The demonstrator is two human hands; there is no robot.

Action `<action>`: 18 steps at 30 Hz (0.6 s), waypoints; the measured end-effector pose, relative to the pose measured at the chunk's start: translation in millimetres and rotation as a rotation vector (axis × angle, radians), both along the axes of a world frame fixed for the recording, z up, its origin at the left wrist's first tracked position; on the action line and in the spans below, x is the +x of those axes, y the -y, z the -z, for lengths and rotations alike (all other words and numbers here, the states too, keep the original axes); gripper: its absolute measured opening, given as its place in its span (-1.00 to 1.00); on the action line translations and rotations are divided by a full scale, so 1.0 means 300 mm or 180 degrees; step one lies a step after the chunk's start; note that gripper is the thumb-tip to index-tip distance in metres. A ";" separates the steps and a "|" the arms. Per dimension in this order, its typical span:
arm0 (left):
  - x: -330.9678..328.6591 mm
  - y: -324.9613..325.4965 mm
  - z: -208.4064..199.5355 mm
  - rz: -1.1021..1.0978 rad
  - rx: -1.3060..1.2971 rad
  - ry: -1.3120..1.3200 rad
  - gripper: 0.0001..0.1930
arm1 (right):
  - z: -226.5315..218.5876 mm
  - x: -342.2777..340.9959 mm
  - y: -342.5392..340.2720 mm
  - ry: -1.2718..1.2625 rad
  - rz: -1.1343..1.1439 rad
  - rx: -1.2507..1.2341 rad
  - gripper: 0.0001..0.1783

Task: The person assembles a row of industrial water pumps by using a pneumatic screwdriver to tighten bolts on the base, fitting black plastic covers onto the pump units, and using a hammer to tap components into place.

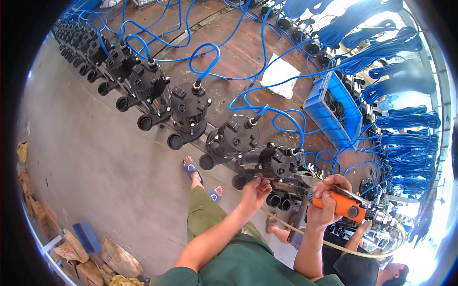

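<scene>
My right hand (327, 202) is wrapped round an orange air tool (347, 206) with a metal lever and a pale hose (350, 252) at its back end. The tool's grey tip points left, close to the end of a black cylindrical pump unit (273, 161). Thin coloured wires (312, 170) show beside that end. My left hand (256, 191) is closed at the unit's near side, fingertips pressed together; what they hold, if anything, is too small to make out. A blue cable (302, 128) runs from the unit's cap.
Similar black units (190, 110) stand in a long row to the far left, blue cables trailing over the brown table (224, 52). A blue crate (329, 114), a white sheet (280, 76) and coiled blue cables (405, 152) are at the right. Another person (367, 264) works close on my right.
</scene>
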State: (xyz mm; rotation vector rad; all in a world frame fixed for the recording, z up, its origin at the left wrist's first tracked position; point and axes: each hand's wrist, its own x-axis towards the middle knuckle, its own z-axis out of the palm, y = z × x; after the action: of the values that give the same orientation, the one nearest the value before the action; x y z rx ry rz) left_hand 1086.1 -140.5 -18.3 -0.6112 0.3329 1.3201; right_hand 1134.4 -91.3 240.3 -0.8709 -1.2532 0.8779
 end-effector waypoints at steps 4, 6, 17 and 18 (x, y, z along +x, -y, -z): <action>-0.003 -0.005 0.003 -0.0040 0.0096 0.0129 -0.85 | 0.039 0.006 -0.022 0.0190 -0.0160 -0.0055 -0.49; -0.006 -0.011 0.007 -0.0177 0.0285 0.0199 -0.84 | 0.057 0.004 -0.030 0.0209 -0.0152 -0.0120 -0.48; 0.019 -0.014 -0.009 -0.0228 0.0010 0.0056 -0.89 | 0.104 0.011 -0.039 -0.0002 -0.0186 -0.0138 -0.53; 0.015 -0.013 -0.008 -0.0226 0.0031 0.0062 -0.89 | 0.114 0.007 -0.039 0.0066 -0.0185 -0.0096 -0.58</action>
State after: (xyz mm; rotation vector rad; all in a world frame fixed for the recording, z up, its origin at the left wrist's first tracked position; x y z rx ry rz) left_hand 1090.6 -136.5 -16.0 -0.6321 0.2908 1.3821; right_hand 1136.5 -79.6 206.1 -0.8732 -1.2915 0.9383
